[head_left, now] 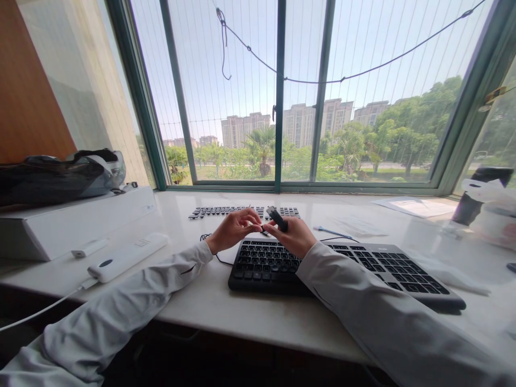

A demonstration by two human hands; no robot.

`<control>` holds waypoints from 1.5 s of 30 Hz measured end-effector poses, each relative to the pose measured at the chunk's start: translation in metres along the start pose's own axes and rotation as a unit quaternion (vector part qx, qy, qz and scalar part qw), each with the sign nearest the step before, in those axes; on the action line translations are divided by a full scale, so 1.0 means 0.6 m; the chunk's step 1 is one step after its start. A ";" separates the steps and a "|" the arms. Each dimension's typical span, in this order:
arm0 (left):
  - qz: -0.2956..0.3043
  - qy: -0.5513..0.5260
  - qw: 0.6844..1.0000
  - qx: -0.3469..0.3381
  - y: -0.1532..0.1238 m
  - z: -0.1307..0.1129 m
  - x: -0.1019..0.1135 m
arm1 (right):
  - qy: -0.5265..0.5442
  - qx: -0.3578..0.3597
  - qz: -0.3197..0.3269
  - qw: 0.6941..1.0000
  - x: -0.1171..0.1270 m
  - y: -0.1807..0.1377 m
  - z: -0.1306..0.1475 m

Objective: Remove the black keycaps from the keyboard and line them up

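Observation:
My left hand [236,228] is closed in a pinch, thumb against fingers, on a small black keycap [263,229], partly hidden by the fingertips. Close beside it, my right hand [296,236] grips a short black cleaning brush [278,219], its greyish end pointing up and to the left. The right thumb tip comes near the keycap. Below both hands lies a black keyboard [258,277] with many of its key sockets bare. Behind them, loose black keycaps [217,212] are laid out in rows on the white counter [201,309].
To the left are a white power strip [129,257], a small white adapter [89,248] and a white box [80,220] bearing a dark bag [60,174]. A thin blue tool [334,233] and papers [415,206] lie at the back right. Windows rise behind the counter.

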State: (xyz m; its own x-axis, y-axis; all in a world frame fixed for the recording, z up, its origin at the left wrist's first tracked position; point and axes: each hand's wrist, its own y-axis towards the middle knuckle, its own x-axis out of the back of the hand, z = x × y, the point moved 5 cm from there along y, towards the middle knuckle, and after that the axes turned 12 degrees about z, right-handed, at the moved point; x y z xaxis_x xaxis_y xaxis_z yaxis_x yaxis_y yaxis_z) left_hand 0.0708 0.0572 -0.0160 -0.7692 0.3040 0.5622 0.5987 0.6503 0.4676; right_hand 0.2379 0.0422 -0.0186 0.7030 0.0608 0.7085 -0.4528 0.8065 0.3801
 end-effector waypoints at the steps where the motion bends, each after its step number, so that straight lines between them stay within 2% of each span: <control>1: -0.001 0.008 1.000 0.002 0.000 0.001 0.000 | -0.006 -0.004 0.003 1.000 -0.001 0.000 -0.001; 9: 0.020 0.055 0.998 0.036 -0.003 0.001 0.000 | -0.036 -0.029 -0.005 0.999 -0.002 -0.001 -0.002; 13: 0.011 0.162 0.987 0.005 -0.005 -0.020 -0.002 | -0.059 -0.020 -0.008 0.998 -0.003 -0.002 -0.001; 18: 0.028 0.295 0.954 -0.041 -0.006 -0.027 0.001 | -0.076 -0.028 -0.005 0.997 -0.004 -0.003 -0.002; 20: -0.017 0.328 0.943 -0.046 -0.008 -0.023 0.029 | -0.068 -0.034 -0.012 0.997 -0.002 -0.003 -0.001; 22: -0.098 0.353 0.930 -0.034 -0.012 -0.015 0.074 | -0.072 -0.039 -0.019 0.996 0.001 -0.004 0.001; 24: -0.174 0.388 0.905 0.004 -0.020 0.003 0.126 | -0.084 -0.042 -0.024 0.995 0.002 -0.004 0.002; 26: -0.217 0.433 0.872 0.073 -0.030 0.033 0.173 | -0.094 -0.038 -0.022 0.995 0.000 -0.003 0.002; 28: -0.201 0.474 0.839 0.174 -0.040 0.076 0.207 | -0.103 -0.034 -0.017 0.994 -0.003 -0.003 0.000; 30: -0.150 0.497 0.810 0.272 -0.052 0.124 0.226 | -0.114 -0.030 -0.012 0.993 -0.008 -0.002 -0.004; 32: -0.120 0.501 0.795 0.320 -0.062 0.161 0.233 | -0.126 -0.027 -0.012 0.992 -0.011 -0.001 -0.009; 37: -0.080 0.503 0.778 0.367 -0.069 0.213 0.231 | -0.145 -0.031 -0.013 0.989 -0.011 0.000 -0.016; 45: -0.046 0.527 0.761 0.377 -0.062 0.230 0.230 | -0.159 -0.041 -0.005 0.986 -0.009 -0.002 -0.010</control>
State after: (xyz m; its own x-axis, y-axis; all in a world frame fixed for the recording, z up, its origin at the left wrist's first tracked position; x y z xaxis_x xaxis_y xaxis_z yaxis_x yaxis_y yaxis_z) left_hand -0.0885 0.1710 -0.0503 0.0432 -0.2347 0.9711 -0.0500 0.9703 0.2367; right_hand 0.2381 0.0444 -0.0264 0.4947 -0.1248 0.8600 -0.3919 0.8513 0.3490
